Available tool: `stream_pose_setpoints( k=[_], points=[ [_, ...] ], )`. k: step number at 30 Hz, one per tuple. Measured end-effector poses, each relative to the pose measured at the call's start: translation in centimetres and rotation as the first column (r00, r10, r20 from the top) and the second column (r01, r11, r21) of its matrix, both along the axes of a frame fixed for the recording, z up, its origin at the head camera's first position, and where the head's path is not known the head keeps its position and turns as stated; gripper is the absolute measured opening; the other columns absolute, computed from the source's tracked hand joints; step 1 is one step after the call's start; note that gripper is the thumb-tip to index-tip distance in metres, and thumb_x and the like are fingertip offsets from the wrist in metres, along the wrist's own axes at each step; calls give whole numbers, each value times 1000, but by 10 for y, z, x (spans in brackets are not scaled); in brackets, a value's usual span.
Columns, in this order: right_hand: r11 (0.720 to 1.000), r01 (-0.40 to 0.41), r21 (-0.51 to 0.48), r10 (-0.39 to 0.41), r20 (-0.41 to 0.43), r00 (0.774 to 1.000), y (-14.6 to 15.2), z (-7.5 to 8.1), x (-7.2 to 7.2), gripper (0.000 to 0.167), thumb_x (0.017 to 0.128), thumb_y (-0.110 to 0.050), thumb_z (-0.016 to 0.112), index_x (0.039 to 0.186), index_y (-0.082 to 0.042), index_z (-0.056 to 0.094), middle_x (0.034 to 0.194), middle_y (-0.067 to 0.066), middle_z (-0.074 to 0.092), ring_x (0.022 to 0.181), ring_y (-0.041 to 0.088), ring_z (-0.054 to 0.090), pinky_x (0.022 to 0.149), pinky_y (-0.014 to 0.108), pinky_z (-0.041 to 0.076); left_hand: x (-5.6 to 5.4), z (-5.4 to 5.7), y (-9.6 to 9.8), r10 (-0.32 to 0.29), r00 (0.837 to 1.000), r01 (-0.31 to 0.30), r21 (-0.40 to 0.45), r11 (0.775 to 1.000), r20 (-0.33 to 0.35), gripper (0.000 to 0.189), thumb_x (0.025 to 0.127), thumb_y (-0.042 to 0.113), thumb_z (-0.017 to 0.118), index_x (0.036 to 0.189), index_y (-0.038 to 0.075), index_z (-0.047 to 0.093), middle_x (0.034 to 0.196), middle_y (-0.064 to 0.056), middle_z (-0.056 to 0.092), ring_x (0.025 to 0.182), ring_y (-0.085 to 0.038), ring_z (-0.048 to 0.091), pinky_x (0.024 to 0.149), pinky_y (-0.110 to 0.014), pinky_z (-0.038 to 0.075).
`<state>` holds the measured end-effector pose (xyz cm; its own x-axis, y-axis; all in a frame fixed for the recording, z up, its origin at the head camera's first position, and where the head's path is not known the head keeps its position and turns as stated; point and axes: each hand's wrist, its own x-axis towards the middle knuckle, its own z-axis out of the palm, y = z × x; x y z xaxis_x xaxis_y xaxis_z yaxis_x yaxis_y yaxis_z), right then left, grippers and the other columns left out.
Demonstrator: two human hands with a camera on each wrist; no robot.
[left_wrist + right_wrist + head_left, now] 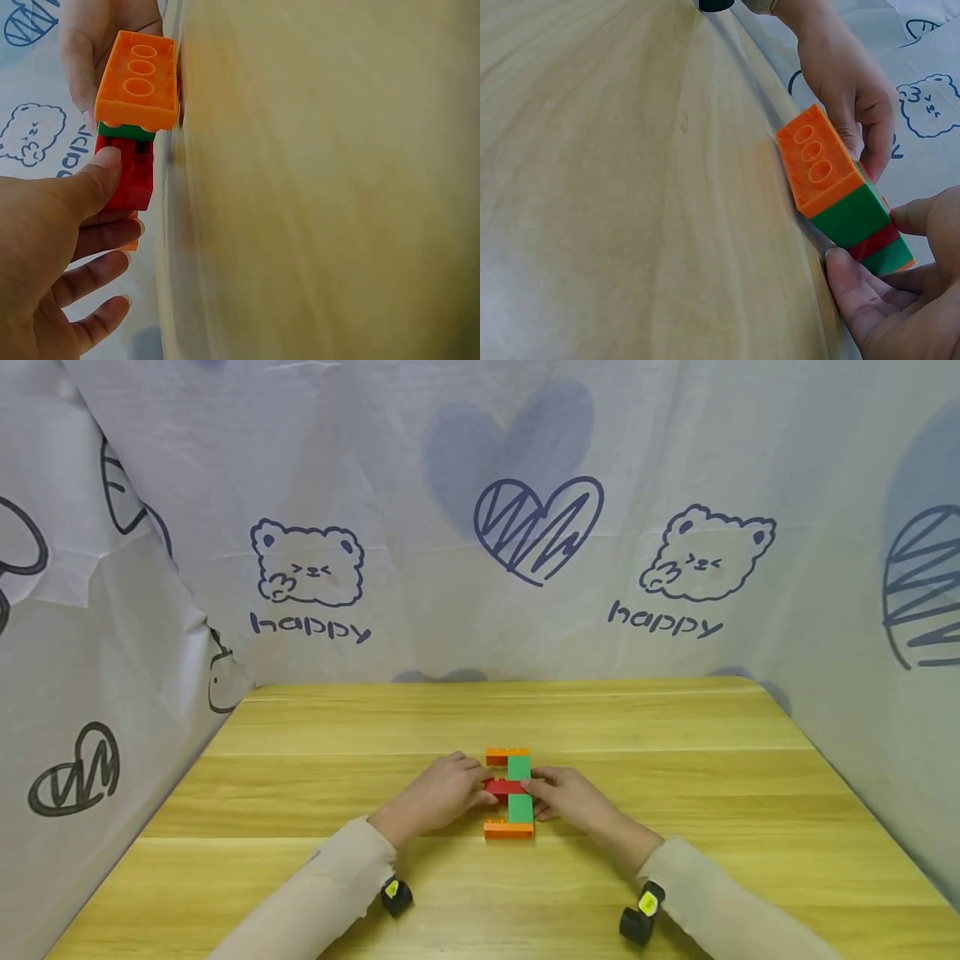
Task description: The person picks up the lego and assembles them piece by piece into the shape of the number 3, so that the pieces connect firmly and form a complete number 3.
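Note:
Between the two hands is a joined set of toy building bricks. Its green part runs away from the person, with a near orange brick and a far orange brick across its ends. Across the middle lies a red brick, pointing left. My left hand pinches the red brick's left end, thumb on one side; its other fingers spread apart in the left wrist view. From the right, my right hand grips the green and red middle between thumb and fingers. Hollow round tubes show on the orange brick in the right wrist view.
The bricks are over a light wooden table. A white cloth with bear and heart drawings hangs behind it and along both sides. Each sleeved wrist carries a small black camera, one at the left wrist and one at the right wrist.

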<state>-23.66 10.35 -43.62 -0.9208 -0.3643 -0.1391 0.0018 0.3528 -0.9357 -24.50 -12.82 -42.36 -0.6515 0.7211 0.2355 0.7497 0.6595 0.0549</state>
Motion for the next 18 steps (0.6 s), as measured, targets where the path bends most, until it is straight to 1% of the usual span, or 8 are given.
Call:
stream_pose_setpoints(
  k=[5,9,15,18],
  points=[
    [1000,3,10,-3,30,1000,-2,2,-1,45,102,-21,53,135,9,50,95,11,67,79,20,65,72,33,57,0,0,0,1,1000,-1,9,1000,8,42,96,37,62,122,6,68,107,-6,70,97,-21,64,88,-35,50],
    [1000,-4,23,3,38,999,-3,4,-2,45,102,-20,53,136,10,50,95,11,67,80,20,64,72,32,57,0,0,0,9,1000,-9,5,1000,18,42,96,38,62,121,5,68,107,-6,70,96,-21,63,87,-35,50],
    [997,-18,76,18,11,1000,-3,6,-1,44,102,-21,52,135,8,52,91,9,67,78,18,64,71,32,57,-1,-2,0,28,998,-28,6,1000,48,42,96,38,61,122,6,68,107,-6,69,95,-22,62,87,-36,50],
    [993,-16,117,17,-10,1000,-5,8,0,42,102,-20,51,134,6,55,89,8,67,76,18,64,70,33,57,0,-2,1,31,997,-32,9,999,64,43,96,39,61,123,6,67,107,-6,69,95,-22,62,87,-36,50]
  ],
)
